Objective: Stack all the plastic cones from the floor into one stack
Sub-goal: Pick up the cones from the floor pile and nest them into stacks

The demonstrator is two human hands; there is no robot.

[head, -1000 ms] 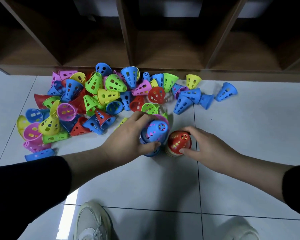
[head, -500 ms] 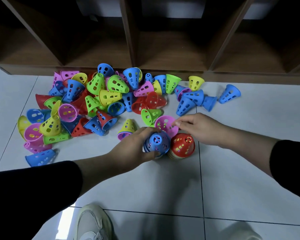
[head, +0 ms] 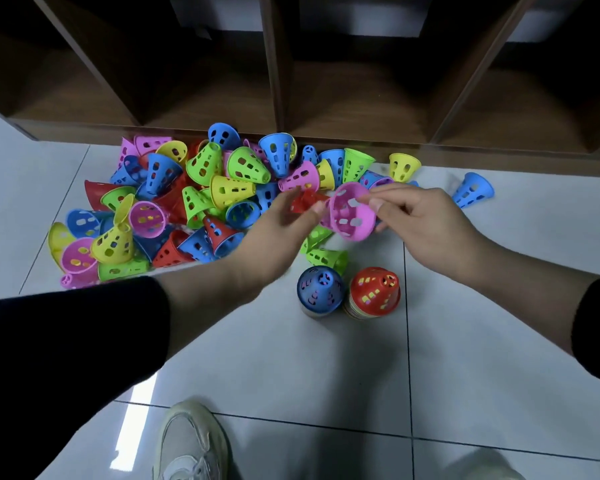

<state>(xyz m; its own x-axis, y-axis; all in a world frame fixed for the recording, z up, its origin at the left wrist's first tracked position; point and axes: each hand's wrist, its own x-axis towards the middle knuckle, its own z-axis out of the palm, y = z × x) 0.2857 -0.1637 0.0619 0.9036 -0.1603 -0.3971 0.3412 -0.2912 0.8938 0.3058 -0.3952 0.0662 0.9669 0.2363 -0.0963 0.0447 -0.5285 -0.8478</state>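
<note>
A heap of perforated plastic cones (head: 201, 202) in blue, green, yellow, pink and red lies on the tiled floor against a shelf unit. Two short stacks stand upright side by side nearer me: one topped by a blue cone (head: 320, 289), one topped by a red cone (head: 374, 291). My right hand (head: 420, 220) pinches the rim of a pink cone (head: 350, 211), lifted with its open mouth toward me. My left hand (head: 278, 233) reaches into the heap, fingertips closing on a red cone (head: 305, 200), blurred by motion. Two green cones (head: 326, 256) lie just behind the stacks.
A dark wooden shelf unit (head: 281, 109) with open cubbies runs along the back. A lone blue cone (head: 471, 190) and a yellow cone (head: 403, 167) lie at the right of the heap. My shoes (head: 191, 441) are at the bottom on the white tiles.
My left hand let go of the blue-topped stack and moved up to the heap, onto a red cone. My right hand lifted the pink cone off the floor.
</note>
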